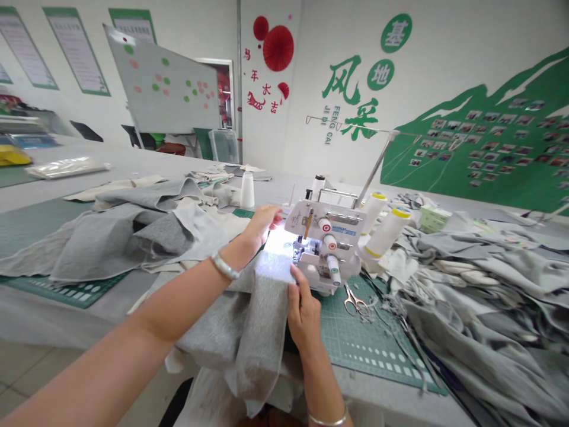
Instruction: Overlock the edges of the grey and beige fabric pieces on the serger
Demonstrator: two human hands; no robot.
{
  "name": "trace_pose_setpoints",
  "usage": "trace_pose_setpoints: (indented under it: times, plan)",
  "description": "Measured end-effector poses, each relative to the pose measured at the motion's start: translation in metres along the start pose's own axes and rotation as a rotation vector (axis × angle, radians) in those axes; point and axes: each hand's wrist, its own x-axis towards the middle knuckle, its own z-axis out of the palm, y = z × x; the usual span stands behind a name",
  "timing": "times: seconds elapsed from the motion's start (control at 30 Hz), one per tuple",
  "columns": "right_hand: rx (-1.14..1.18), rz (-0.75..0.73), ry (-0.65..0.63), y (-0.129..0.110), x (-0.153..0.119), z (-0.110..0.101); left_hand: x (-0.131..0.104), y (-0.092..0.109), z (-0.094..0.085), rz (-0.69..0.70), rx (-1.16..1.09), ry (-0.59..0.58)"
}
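A white overlock sewing machine (326, 234) stands in front of me, its lamp shining on the needle area. A length of grey fabric (267, 296) lies at its presser foot and drapes down over the table's front edge. My right hand (304, 305) holds the fabric's right edge just before the foot, with index and middle finger forward; its thumb is hidden. My left hand (265, 220) reaches past the cloth to the machine's left end, fingers stretched out against it; their tips are partly lost in glare. Small scissors (355, 301) lie right of the machine.
A green cutting mat (368, 344) is under the machine. Heaped grey cloth (493, 320) fills the right side; more grey pieces (106, 237) lie left. White thread cones (386, 232) stand behind the machine, another cone (248, 190) to its left. A thread stand (373, 172) rises above.
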Motion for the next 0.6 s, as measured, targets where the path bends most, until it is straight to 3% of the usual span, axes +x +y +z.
trace_pose_setpoints:
  times: [0.07, 0.1, 0.23, 0.33, 0.47, 0.6]
  plan:
    - [0.010, 0.009, -0.003, 0.000, 0.000, 0.000, -0.033, -0.004, -0.008, 0.060, 0.070, 0.051]
    - [0.014, 0.009, -0.004, -0.001, -0.001, 0.000, -0.049, -0.007, -0.010, 0.083, 0.131, 0.023]
    - [0.054, 0.018, 0.013, -0.003, -0.003, 0.000, -0.095, -0.020, -0.017, 0.475, 0.771, -0.306]
    - [0.170, 0.048, 0.078, -0.004, -0.007, 0.001, -0.101, -0.025, -0.021, 0.663, 0.939, -0.392]
    - [0.253, 0.073, 0.143, -0.004, -0.012, 0.004, -0.095, -0.029, -0.026, 0.674, 0.935, -0.371]
    - [0.203, 0.031, 0.070, -0.004, -0.014, 0.005, -0.094, -0.030, -0.029, 0.686, 0.929, -0.383]
